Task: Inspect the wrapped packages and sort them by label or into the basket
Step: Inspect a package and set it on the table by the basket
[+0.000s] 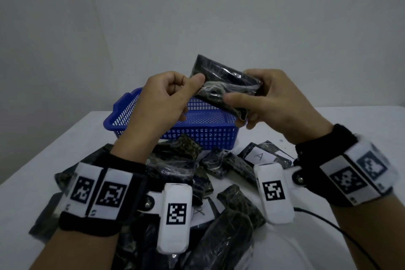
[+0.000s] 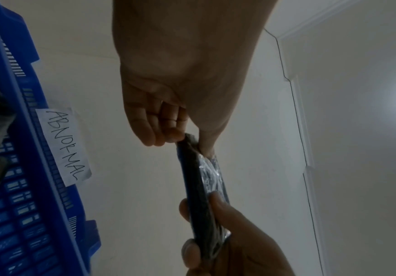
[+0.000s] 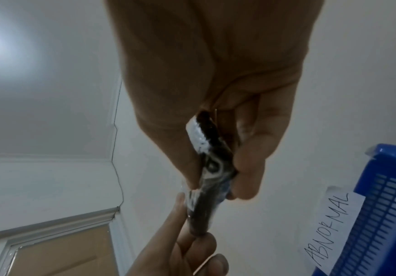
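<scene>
Both hands hold one dark package (image 1: 225, 81) wrapped in clear film, raised above the blue mesh basket (image 1: 203, 131). My left hand (image 1: 166, 96) pinches its left end between thumb and curled fingers. My right hand (image 1: 269, 98) grips its right end, thumb on the near face. In the left wrist view the package (image 2: 199, 196) appears edge-on below my left hand (image 2: 166, 119). In the right wrist view the package (image 3: 208, 168) sits between thumb and fingers of my right hand (image 3: 218, 115). No label shows on the held package.
Several dark wrapped packages (image 1: 223, 237) lie heaped on the white table (image 1: 341, 129) before the basket; one carries a white label marked A (image 1: 259, 156). A paper note reading ABNORMAL (image 2: 63, 147) is fixed to the basket's far side. A black cable (image 1: 341, 232) runs at right.
</scene>
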The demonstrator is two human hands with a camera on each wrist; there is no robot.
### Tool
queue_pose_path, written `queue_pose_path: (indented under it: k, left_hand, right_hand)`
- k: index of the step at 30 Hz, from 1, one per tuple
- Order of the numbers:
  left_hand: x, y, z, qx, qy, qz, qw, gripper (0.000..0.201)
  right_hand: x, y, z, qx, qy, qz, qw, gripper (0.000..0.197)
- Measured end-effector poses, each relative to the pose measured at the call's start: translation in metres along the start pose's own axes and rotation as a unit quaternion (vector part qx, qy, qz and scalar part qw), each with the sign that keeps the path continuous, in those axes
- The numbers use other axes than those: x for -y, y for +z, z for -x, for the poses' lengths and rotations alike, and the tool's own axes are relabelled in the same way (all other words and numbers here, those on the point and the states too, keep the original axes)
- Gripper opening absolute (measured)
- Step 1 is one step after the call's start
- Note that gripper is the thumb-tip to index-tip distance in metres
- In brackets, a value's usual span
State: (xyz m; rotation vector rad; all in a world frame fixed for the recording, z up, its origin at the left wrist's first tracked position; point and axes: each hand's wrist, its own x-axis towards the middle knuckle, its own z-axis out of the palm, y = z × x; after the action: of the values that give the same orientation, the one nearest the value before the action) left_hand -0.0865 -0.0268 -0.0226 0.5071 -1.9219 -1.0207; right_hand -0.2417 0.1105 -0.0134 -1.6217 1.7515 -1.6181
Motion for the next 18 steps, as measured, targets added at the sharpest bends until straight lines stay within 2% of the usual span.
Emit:
queue_pose_path:
  k: [2, 4, 7, 9, 10, 14, 18]
  left_hand:
    - [-0.002, 0.008, -0.001, 0.011, -0.002, -0.002, 1.0, 0.021]
    - [-0.003, 0.021, -0.005, 0.0, 0.013, -0.011, 1.0, 0.008]
    - [-0.002, 0.046, -0.016, -0.011, 0.034, -0.02, 0.999, 0.007]
    - [0.001, 0.065, -0.025, 0.033, 0.028, -0.037, 0.998, 0.008]
    - [0.004, 0.075, -0.03, 0.061, 0.02, -0.051, 0.997, 0.009]
    - [0.02, 0.104, -0.046, 0.126, -0.014, -0.098, 0.987, 0.011]
    - [0.025, 0.12, -0.055, 0.19, -0.042, -0.17, 0.966, 0.019]
  right_hand:
    - [-0.007, -0.006, -0.002, -0.023, -0.004, 0.011, 1.0, 0.014]
    - [-0.016, -0.015, -0.004, -0.054, 0.011, -0.001, 0.998, 0.021]
    - [-0.037, -0.034, -0.009, -0.148, 0.042, 0.001, 0.988, 0.034]
    - [-0.052, -0.048, -0.011, -0.207, 0.049, 0.049, 0.976, 0.033]
    - [-0.06, -0.053, -0.012, -0.214, 0.047, 0.093, 0.971, 0.03]
    - [-0.094, -0.068, -0.024, -0.146, 0.075, 0.315, 0.935, 0.022]
    - [-0.123, -0.068, -0.049, -0.011, 0.134, 0.454, 0.881, 0.011]
